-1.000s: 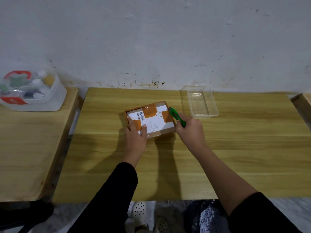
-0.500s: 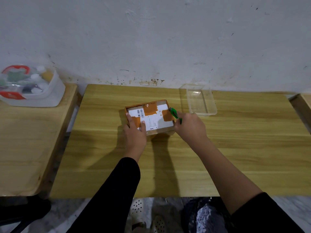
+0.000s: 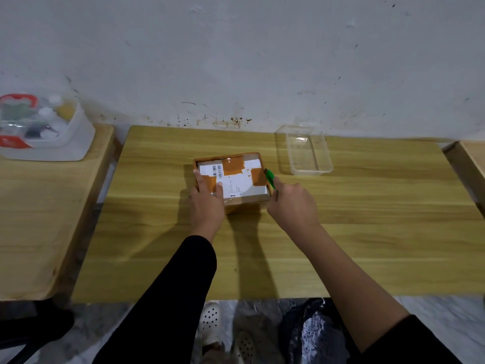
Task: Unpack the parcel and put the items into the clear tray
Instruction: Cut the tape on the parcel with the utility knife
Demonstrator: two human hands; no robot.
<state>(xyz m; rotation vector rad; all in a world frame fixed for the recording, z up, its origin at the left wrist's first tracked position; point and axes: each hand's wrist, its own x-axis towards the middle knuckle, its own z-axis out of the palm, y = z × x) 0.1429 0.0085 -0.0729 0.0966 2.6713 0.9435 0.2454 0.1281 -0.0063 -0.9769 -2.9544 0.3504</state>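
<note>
Pressing taped cardboard parcel [image 3: 245,183] | slim green cutter [image 3: 269,177] | clear rectangular tray [image 3: 311,172]

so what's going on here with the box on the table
A person is opening a taped cardboard parcel on the wooden table. The left hand presses flat on the parcel's near left corner to steady it. The right hand grips a green cutter with its tip at the parcel's right edge. The parcel looks still taped shut, and the clear tray behind it to the right holds nothing yet.
</note>
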